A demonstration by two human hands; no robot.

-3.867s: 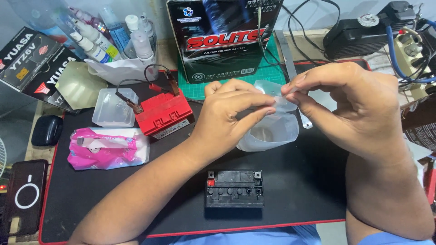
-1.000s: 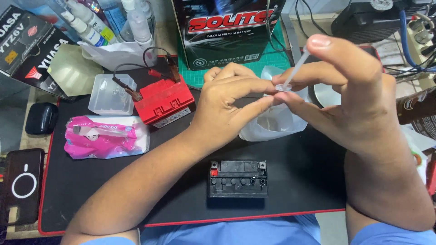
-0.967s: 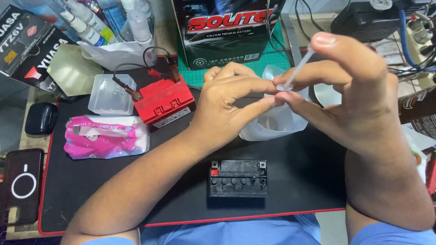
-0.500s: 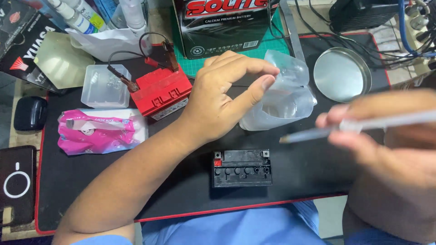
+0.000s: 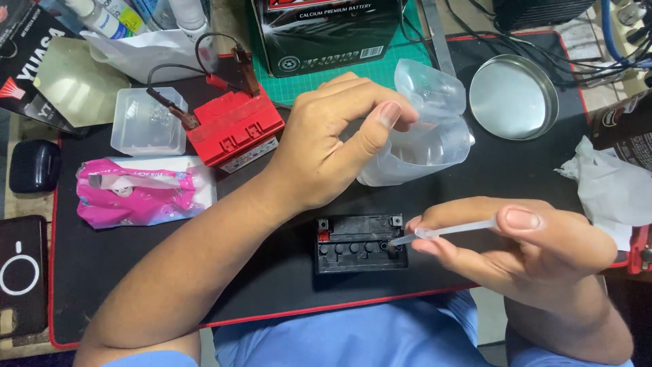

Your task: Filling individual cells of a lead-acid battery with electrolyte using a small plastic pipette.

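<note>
Nearest, at the right, the right hand (image 5: 536,255) has its grip closed on a thin clear plastic pipette (image 5: 445,232), pinched between thumb and fingers and lying almost level. The pipette's tip points left and rests at the right-most of a row of round filler holes in the top of a small black rectangular battery (image 5: 360,242). That battery sits on a black bench mat with a red edge (image 5: 272,299), near the front edge, between the two forearms.

Just beyond the battery, the left hand (image 5: 333,146) is curled around the left side of a clear soft plastic container (image 5: 424,132), thumb and fingers grasping its rim; the container stands on the mat and leans to the right.

To the left, a pink plastic packet (image 5: 142,190) lies flat on the mat. Farther left, off the mat, are a small black case (image 5: 34,165) and, nearer, a black device with a white ring mark (image 5: 20,275). At the right edge lies a crumpled white tissue (image 5: 608,190).

Farther back, a red battery with clip leads on its terminals (image 5: 234,129) sits beside a clear square plastic tub (image 5: 148,122). At the far right a round silver metal lid (image 5: 513,96) rests on the mat. Farthest, a large black battery box (image 5: 326,34) stands on a green cutting mat (image 5: 380,64).
</note>
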